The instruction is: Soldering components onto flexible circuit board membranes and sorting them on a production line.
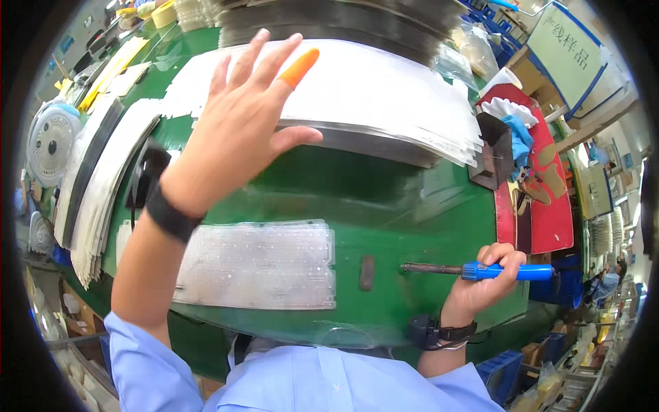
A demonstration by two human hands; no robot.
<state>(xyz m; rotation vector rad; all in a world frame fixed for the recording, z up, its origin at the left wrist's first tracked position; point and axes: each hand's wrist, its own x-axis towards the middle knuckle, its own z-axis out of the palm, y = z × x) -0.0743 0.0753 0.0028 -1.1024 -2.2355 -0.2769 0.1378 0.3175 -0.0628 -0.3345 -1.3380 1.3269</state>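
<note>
While the right hand [484, 275] is closed around the blue handle of a soldering iron [480, 271], its dark metal shaft points left across the green worktop [384, 206], level and low over the surface. Just past the tip of the shaft lies a small dark oblong piece [366, 272], near the tip; whether they touch I cannot tell. To the left of that piece, close to the person's chest, a clear plastic sheet [257, 264] dotted with rows of small bumps lies flat on the worktop, well apart from the right hand. A black strap [439, 333] sits on the right wrist.

Farther out, the left hand [240, 123] is raised above the worktop, open, fingers spread and gripping nothing; its index finger wears an orange finger cover [300, 66], and a black band [168, 216] circles the wrist. Behind it a wide stack of white sheets [384, 96] rests on the far side of the worktop, and more white stacks [103, 185] fan out at the left. At the right a black box [495, 158] stands beside a red board [552, 206].
</note>
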